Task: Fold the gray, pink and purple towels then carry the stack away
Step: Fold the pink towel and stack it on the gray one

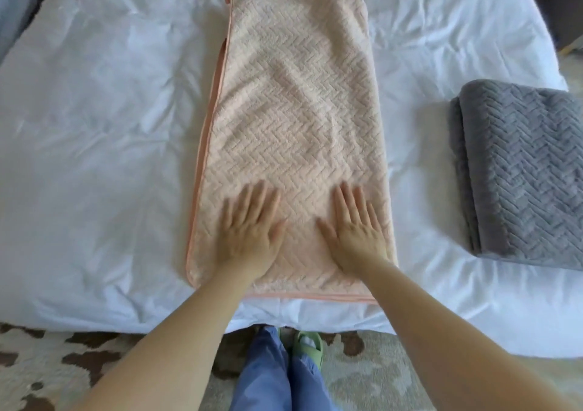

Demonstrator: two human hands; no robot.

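Bedsheet [94,126] separates pink towel [293,95] from gray towel [520,170].

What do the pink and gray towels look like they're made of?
Pink towel: looks like plush microfleece, matte, with embossed herringbone pile and a smooth salmon binding along the edge. Gray towel: seemingly the same fluffy herringbone fabric, folded thick. Fibre itself can't be confirmed.

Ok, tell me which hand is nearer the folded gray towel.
Right. The right hand lies flat on the pink towel, toward the gray towel; the left hand lies flat beside it, farther off.
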